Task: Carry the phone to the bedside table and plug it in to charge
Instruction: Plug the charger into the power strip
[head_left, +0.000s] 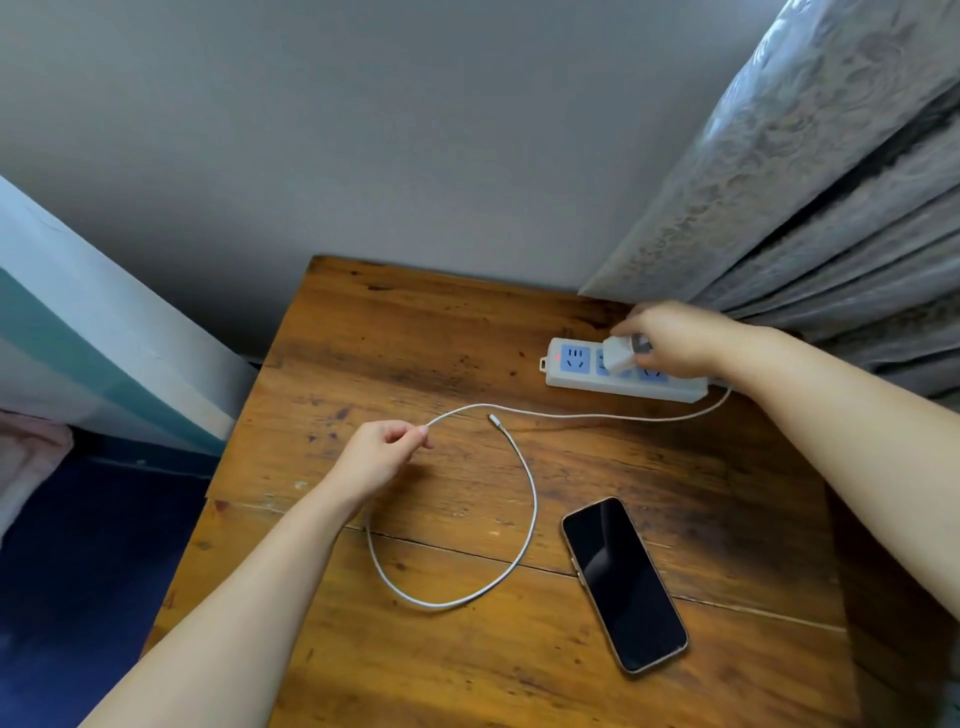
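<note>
Phone first: black-screened smartphone with a gold-toned metal edge (624, 584) lies face up on the worn brown wooden bedside table (447, 338), near the front right, screen dark, nothing plugged into it. Just left of it, thin white charging cable (530, 525) makes a loose loop flat on the wood. Its small free connector tip (493, 418) rests on the table well apart from the phone, pointing up-left. Left hand (379, 457) sits mid-table, fingers curled shut, thumb and index pinching the cable near the top of the loop; that section is lifted slightly off the wood. From there the cable runs right across the table and passes around the right end of the strip. Farther back, white rectangular power strip with blue socket faces (576, 364) lies along the back right of the table, a small red light lit at its left end. Right hand (675, 340) is over the strip, fingers closed around a white cube-shaped charger plug (621, 356), held at the middle socket. Cannot tell if the prongs are fully seated. Behind: plain grey wall (363, 130), patterned grey curtain (831, 182) at right touching the table's back corner.
</note>
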